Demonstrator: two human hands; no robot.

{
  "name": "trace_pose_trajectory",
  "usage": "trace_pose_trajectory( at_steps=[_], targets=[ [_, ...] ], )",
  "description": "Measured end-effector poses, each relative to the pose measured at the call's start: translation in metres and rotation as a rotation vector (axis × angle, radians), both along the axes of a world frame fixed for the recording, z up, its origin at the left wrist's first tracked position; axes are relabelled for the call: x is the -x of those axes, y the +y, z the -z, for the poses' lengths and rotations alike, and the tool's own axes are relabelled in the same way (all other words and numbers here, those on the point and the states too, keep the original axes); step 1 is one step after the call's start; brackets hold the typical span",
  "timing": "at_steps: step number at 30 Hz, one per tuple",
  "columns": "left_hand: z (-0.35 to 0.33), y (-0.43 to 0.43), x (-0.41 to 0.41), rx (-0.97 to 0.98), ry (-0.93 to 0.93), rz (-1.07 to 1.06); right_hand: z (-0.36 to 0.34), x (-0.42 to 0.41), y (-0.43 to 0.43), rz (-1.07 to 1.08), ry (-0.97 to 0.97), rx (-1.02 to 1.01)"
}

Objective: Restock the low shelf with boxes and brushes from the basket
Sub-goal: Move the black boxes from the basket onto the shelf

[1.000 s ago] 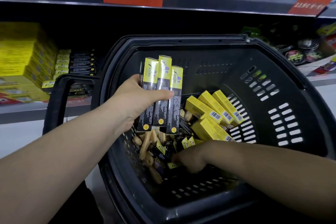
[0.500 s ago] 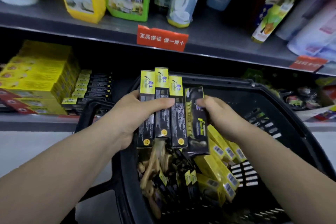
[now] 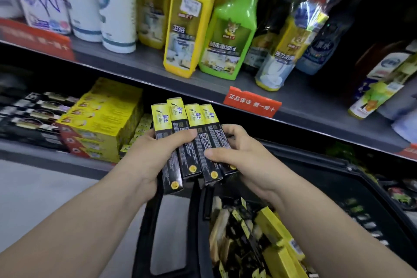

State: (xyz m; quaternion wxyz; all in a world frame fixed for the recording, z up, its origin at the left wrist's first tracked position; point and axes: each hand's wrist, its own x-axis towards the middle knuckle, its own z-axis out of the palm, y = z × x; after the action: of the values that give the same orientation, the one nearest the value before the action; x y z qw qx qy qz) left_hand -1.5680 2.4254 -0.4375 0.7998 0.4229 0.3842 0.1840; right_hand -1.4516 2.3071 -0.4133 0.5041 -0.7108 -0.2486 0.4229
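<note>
A second ago my left hand (image 3: pixel 155 160) held three boxes (image 3: pixel 191 142) alone and my right hand (image 3: pixel 246 160) was down in the basket (image 3: pixel 352 178), searching. Now the right hand is up and has added a fourth box, so both hands grip one fan of four black-and-yellow boxes. The whole bundle is also higher than before, above the basket's near rim and in front of the low shelf (image 3: pixel 33 153). I judge that the picking for this round is finished and the placing comes next. My left thumb lies across the front of the two left boxes; the fingers behind them are hidden from me. My right thumb presses across the two right boxes and the fingertips curl over their far edge. The boxes stand nearly upright, yellow ends up, slightly spread and not level at the top, so I should square them before I let go. On the shelf, just left of the bundle, I see what looks like a row of the same boxes (image 3: pixel 141 127), beside a yellow stack (image 3: pixel 106 119); it is blurred. In the basket remain yellow cartons (image 3: pixel 277 237) and brushes (image 3: pixel 220 225), so much restocking is still left.
</note>
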Motion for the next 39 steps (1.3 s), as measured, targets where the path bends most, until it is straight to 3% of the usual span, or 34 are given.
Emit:
trace_pose_trajectory(
  at_steps=[6,13,18,24,31,39],
  targets=[
    [0.015,0.046,0.023,0.005,0.120,-0.165,0.006,-0.006,0.054,-0.066,-0.003,0.116],
    [0.050,0.108,0.058,-0.147,0.251,-0.417,0.049,-0.028,0.141,-0.454,-0.828,0.547],
    [0.066,0.123,0.066,-0.150,0.284,-0.434,0.103,-0.038,0.185,-0.614,-1.005,0.749],
    [0.074,0.136,0.059,-0.132,0.283,-0.420,0.149,-0.050,0.213,-0.734,-1.035,0.773],
    [0.084,0.146,0.049,-0.144,0.303,-0.418,0.174,-0.048,0.222,-0.881,-0.820,0.849],
    [0.090,0.147,0.045,-0.154,0.314,-0.371,0.170,-0.040,0.216,-0.951,-0.907,0.831]
  ],
)
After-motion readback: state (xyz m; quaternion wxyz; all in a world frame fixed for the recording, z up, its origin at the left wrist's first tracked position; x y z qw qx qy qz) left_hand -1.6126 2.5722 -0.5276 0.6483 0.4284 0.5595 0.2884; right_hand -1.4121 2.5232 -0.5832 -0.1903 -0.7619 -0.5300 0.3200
